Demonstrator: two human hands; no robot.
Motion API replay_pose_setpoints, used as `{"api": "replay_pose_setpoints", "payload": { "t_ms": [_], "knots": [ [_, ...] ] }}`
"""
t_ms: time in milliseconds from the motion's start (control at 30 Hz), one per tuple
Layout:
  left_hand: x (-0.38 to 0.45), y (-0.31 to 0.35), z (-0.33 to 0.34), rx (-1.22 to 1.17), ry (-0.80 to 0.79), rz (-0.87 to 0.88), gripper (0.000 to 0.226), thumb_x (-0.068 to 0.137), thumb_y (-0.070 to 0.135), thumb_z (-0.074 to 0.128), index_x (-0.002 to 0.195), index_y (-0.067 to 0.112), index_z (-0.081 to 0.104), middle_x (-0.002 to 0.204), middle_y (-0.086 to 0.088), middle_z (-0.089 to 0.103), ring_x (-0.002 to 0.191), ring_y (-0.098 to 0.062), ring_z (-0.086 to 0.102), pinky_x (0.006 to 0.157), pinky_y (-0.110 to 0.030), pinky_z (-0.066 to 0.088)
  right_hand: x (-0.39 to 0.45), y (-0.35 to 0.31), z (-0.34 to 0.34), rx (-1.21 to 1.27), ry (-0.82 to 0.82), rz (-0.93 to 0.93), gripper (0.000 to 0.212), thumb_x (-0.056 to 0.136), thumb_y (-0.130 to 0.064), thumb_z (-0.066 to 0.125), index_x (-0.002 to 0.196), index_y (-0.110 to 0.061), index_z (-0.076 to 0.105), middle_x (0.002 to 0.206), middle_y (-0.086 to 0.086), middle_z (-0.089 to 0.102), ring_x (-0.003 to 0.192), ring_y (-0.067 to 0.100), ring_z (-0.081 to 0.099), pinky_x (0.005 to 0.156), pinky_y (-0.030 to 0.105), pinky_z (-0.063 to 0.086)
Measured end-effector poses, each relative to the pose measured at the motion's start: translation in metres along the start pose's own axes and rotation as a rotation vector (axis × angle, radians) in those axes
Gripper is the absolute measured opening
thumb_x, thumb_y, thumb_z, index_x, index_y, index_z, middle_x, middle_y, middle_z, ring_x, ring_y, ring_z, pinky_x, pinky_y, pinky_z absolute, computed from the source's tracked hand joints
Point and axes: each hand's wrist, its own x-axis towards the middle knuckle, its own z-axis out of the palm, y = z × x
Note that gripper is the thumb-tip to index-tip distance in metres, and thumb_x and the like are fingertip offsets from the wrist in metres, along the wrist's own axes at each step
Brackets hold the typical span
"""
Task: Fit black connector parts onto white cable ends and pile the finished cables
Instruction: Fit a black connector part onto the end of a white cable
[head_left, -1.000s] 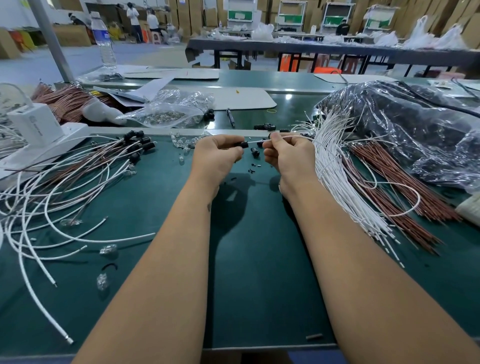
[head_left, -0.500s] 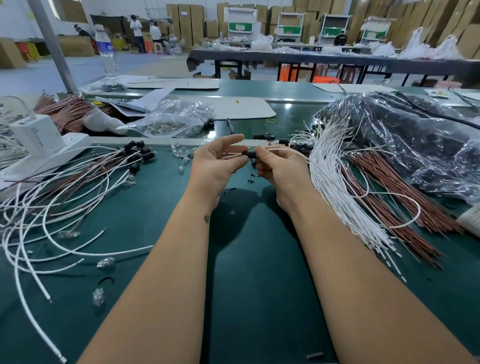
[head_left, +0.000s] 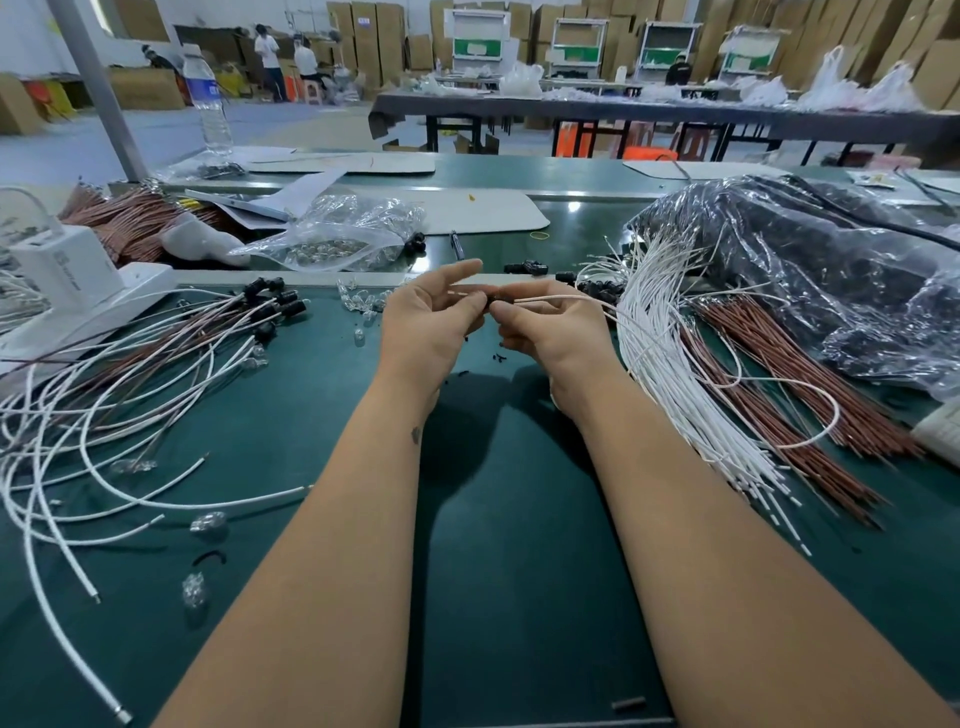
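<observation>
The right hand pinches a white cable between thumb and forefinger close to its end, the other fingers curled under. The left hand faces it, fingertips almost touching the right's; its thumb and lower fingers seem to grip a small black connector at the meeting point, while the forefinger sticks out straight above. The connector is mostly hidden by fingers, so how far it sits on the cable cannot be told.

The cable's long axis runs nearly level, left to right, from the pinch toward the bundle of white cables lying just right of the right hand. Its end points straight at the left hand, so the fit depends on sliding the two together along that line, I judge; any tilt of the connector would likely make the end miss.

Loose black connectors lie just beyond the right hand, nearer to it than to the left. The pile of finished cables, black ends uppermost, spreads well to the left on the green table, on the left hand's side. Brown cables lie to the right of the white bundle.
</observation>
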Motion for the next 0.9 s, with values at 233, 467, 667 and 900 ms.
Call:
{"api": "replay_pose_setpoints", "payload": {
  "t_ms": [233,467,667,900],
  "knots": [
    [-0.001,0.005,-0.001,0.214,0.274,0.156,0.024,0.091,-0.002,0.057,0.104,0.016,0.064,0.085,-0.002,0.071,0.078,-0.015,0.071,0.076,-0.031,0.058,0.005,0.000,-0.002,0.143,0.149,0.056,0.013,0.084,-0.004,0.072,0.075,-0.012,0.066,0.061,0.000,0.064,0.055,0.009,0.056,0.055,0.019,0.051],
    [0.001,0.016,-0.026,0.540,0.852,0.134,0.035,0.087,0.002,0.050,0.114,0.023,0.060,0.097,0.019,0.060,0.112,-0.014,0.051,0.097,-0.035,0.041,0.005,-0.005,-0.013,0.400,0.267,0.130,0.011,0.086,-0.005,0.069,0.078,-0.010,0.063,0.064,0.003,0.062,0.052,0.009,0.056,0.054,0.020,0.051],
    [0.000,0.014,-0.012,0.938,0.412,0.576,0.040,0.083,-0.001,0.053,0.116,0.018,0.066,0.121,0.003,0.064,0.122,-0.022,0.049,0.106,-0.040,0.031,0.000,-0.006,-0.004,0.265,0.017,0.057,0.012,0.087,0.003,0.064,0.086,-0.009,0.064,0.073,0.008,0.059,0.061,0.013,0.056,0.061,0.020,0.053],
    [-0.002,0.006,-0.004,1.003,0.070,0.523,0.032,0.090,0.000,0.050,0.112,0.011,0.071,0.098,-0.012,0.071,0.093,-0.031,0.061,0.081,-0.041,0.048,0.000,-0.004,-0.001,0.193,0.044,0.038,0.009,0.089,-0.002,0.064,0.082,-0.007,0.062,0.069,0.006,0.059,0.059,0.014,0.054,0.060,0.021,0.052]
  ]
}}
